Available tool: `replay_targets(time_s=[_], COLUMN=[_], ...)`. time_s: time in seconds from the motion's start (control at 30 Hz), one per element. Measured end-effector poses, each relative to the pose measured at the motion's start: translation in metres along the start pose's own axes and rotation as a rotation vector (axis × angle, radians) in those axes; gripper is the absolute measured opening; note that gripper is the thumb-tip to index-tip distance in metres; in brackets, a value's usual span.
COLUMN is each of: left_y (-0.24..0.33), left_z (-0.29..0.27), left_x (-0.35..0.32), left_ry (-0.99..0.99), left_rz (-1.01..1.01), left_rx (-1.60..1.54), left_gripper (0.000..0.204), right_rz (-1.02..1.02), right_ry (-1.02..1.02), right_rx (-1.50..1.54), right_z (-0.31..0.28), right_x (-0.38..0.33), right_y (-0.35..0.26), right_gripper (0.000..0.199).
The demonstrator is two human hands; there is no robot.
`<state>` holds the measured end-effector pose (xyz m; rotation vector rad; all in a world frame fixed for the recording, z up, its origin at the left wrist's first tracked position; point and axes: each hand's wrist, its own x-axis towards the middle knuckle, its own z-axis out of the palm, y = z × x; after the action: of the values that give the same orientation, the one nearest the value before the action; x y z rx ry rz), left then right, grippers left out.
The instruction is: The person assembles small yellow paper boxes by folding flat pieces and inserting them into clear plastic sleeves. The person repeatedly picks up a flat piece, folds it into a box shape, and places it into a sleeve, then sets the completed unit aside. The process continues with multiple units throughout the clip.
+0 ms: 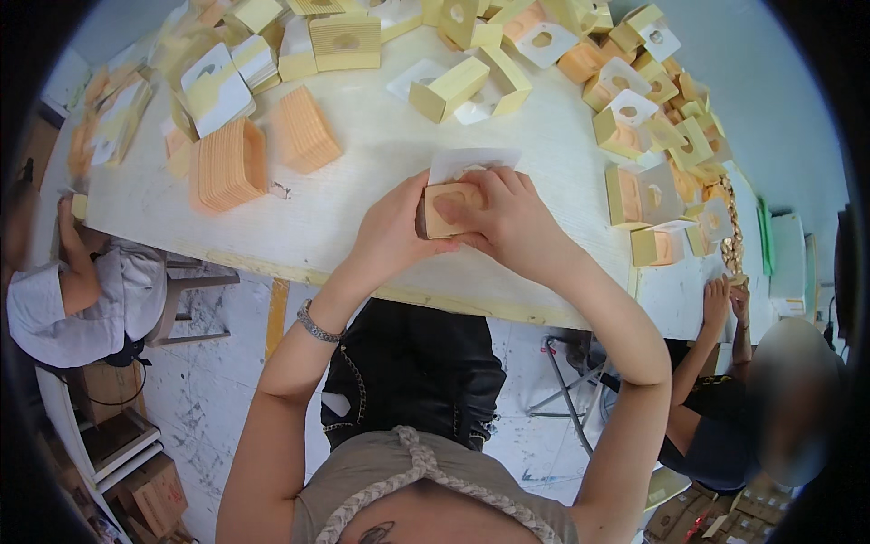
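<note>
In front of me, over the near part of the table, I hold a small cardboard box [473,161] with its white flap standing up on the far side. My left hand [390,225] is wrapped round the box's left side. A peach-coloured insert [444,198] shows at the side facing me, with a rounded shape in its middle. My right hand [521,222] closes over the right side, fingertips pressing on the peach piece and thumb below; its fingers hide part of the box. To the left, two stacks of ribbed peach inserts [228,168] stand on the table.
Yellow boxes with open flaps [449,89] lie beyond my hands. More boxes [639,195] are heaped along the right, and others [344,43] at the far left. One person [86,290] sits at left, another [725,417] at right. The white table's edge [453,308] runs before me.
</note>
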<state>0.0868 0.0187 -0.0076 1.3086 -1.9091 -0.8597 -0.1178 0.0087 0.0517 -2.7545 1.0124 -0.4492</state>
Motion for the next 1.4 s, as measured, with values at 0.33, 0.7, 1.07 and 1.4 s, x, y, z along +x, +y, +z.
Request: replay_targets(time_s=[0.33, 0.7, 1.07, 1.4], left_y=[-0.001, -0.003, 0.007, 0.002], left_z=[0.003, 0.005, 0.012, 0.008], left_x=[-0.004, -0.001, -0.002, 0.001], left_ry=[0.029, 0.051, 0.122, 0.006], left_rz=[0.057, 0.116, 0.204, 0.098], left_rx=[0.078, 0.125, 0.129, 0.12], left_gripper=[0.092, 0.093, 0.096, 0.092], right_rz=[-0.03, -0.11, -0.063, -0.326], right_ry=[-0.149, -0.109, -0.026, 0.066], right_rx=[0.107, -0.299, -0.52, -0.485], right_z=[-0.033, -0.026, -0.01, -0.024], right_x=[-0.011, -0.024, -0.021, -0.02], right_y=[-0.003, 0.018, 0.029, 0.037], right_gripper=[0.059, 0.06, 0.055, 0.035])
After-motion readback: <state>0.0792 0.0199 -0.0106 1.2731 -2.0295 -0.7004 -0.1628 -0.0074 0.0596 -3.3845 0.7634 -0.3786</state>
